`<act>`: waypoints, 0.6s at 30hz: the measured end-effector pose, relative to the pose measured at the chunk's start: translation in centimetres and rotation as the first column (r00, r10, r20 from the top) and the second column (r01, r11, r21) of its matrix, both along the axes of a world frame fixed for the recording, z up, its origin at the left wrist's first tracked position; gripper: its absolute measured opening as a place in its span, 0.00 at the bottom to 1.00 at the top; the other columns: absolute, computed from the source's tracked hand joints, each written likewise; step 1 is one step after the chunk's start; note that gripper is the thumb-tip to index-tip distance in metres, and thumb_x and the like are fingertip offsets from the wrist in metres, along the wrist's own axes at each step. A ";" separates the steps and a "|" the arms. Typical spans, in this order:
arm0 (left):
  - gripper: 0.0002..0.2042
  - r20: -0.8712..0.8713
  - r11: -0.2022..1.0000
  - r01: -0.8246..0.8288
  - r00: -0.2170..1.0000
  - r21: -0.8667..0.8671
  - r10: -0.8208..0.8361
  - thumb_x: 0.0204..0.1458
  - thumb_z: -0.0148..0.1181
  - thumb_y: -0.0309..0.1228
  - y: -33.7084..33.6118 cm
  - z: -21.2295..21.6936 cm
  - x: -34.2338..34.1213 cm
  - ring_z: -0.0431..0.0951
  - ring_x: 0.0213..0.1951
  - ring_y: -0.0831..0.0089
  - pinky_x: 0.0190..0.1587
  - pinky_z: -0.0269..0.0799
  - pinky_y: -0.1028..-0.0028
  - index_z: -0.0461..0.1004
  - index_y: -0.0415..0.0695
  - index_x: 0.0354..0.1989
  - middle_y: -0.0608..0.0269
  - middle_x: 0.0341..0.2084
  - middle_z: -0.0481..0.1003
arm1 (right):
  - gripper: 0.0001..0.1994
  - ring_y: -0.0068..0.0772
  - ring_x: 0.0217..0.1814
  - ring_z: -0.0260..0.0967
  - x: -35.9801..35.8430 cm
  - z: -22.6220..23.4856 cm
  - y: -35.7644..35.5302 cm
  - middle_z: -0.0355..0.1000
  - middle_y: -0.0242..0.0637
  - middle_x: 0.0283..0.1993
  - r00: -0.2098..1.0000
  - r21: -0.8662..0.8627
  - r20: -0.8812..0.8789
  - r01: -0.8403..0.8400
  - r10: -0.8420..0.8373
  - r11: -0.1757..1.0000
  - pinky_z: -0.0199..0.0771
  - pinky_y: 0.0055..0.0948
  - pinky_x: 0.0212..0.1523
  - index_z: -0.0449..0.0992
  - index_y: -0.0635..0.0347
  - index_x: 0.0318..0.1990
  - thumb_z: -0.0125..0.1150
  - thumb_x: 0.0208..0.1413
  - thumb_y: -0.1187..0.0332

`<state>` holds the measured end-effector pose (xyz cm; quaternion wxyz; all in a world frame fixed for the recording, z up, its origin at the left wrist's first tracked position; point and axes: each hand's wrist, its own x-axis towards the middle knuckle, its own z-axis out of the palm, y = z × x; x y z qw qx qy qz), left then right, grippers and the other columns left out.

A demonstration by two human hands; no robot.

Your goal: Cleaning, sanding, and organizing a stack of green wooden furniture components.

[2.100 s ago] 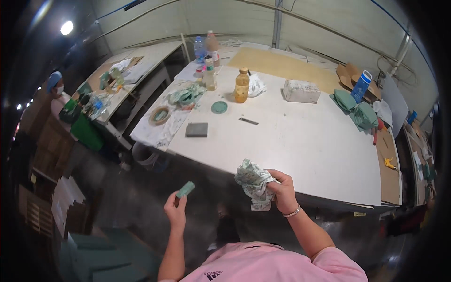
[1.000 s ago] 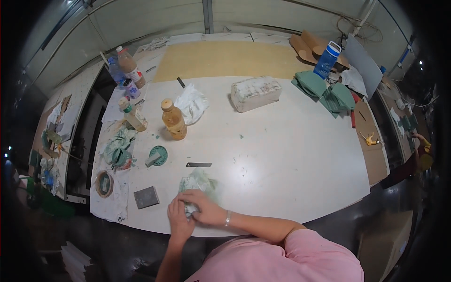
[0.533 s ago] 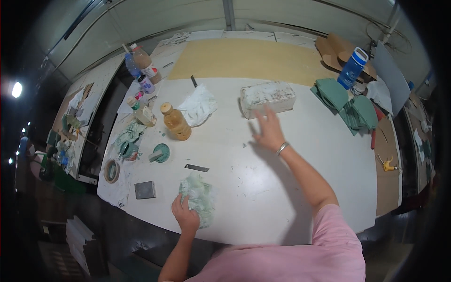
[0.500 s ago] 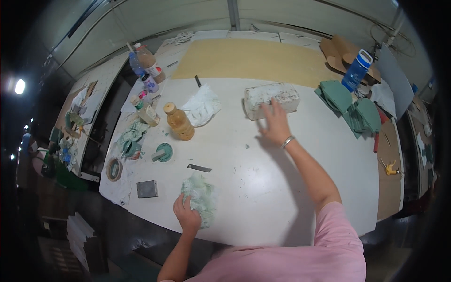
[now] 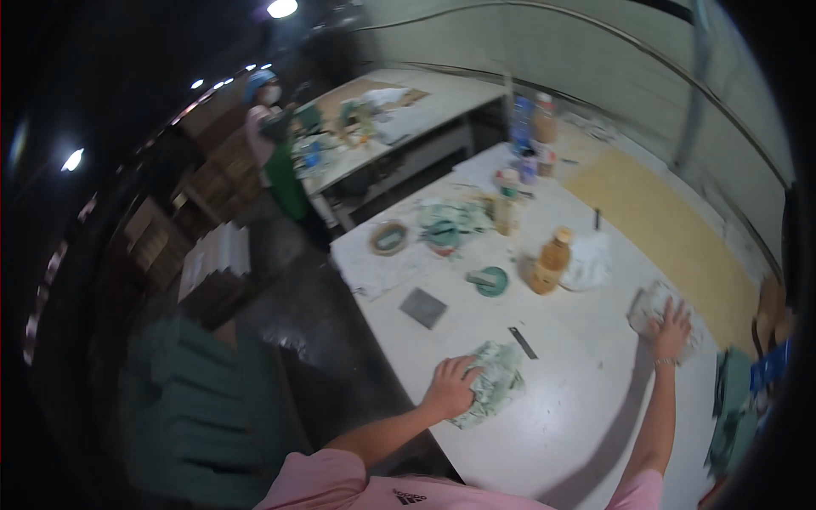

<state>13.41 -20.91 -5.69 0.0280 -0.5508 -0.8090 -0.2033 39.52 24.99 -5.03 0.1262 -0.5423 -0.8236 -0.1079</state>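
Observation:
My left hand [image 5: 448, 389] lies near the table's front edge, its fingers bent over a crumpled, green-stained cloth [image 5: 500, 387]. Far to the right, my right hand [image 5: 671, 331] rests with spread fingers on top of a whitish, stained rectangular block [image 5: 649, 306]. Just beyond the cloth is a dark flat metal strip [image 5: 523, 342]. A grey rectangular block [image 5: 423, 308] lies farther left. Behind the strip sits a round green lid-like piece [image 5: 491, 281] with a greyish bar on it. An amber plastic bottle [image 5: 552, 261] stands beside a crumpled white cloth [image 5: 588, 262].
Along the table's far left are a tape roll [image 5: 389, 238], a green-smeared cup [image 5: 442, 236] and several bottles. Green pieces [image 5: 729, 408] and a blue bottle [image 5: 772, 365] are at right. A person in a green apron [image 5: 285, 170] stands by another table [image 5: 442, 106].
The view has swung left, bringing the other person and the stacks on the floor into sight. My left hand stays on the cloth; my right hand now lies farther over the block's top.

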 end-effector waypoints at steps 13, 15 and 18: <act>0.21 0.038 0.960 -0.252 0.968 0.125 0.249 0.45 0.55 0.26 1.4 1.9 -1.4 0.61 0.59 0.57 0.62 0.52 0.51 0.70 0.43 0.52 0.53 0.54 0.66 | 0.34 0.53 0.66 0.57 -6.4 0.7 -14.0 0.54 0.57 0.66 0.838 0.138 -0.328 -0.413 0.436 0.900 0.58 0.43 0.65 0.60 0.63 0.63 0.62 0.45 0.79; 0.21 -0.011 0.895 -0.323 0.940 0.307 0.342 0.45 0.56 0.25 -0.6 3.7 -1.0 0.61 0.58 0.56 0.62 0.51 0.48 0.70 0.43 0.51 0.54 0.53 0.66 | 0.36 0.54 0.74 0.40 -7.7 0.6 -18.2 0.43 0.55 0.71 0.763 -0.163 -0.513 -0.537 0.394 0.828 0.44 0.44 0.72 0.59 0.64 0.64 0.63 0.44 0.80; 0.20 0.003 0.886 -0.134 0.989 0.445 0.148 0.46 0.56 0.24 -7.9 8.8 -0.4 0.65 0.57 0.56 0.60 0.58 0.52 0.69 0.41 0.52 0.53 0.51 0.68 | 0.31 0.50 0.73 0.45 -8.7 0.8 -25.1 0.46 0.49 0.71 0.682 -0.132 -0.587 -0.612 0.436 0.780 0.48 0.45 0.69 0.61 0.63 0.63 0.59 0.47 0.81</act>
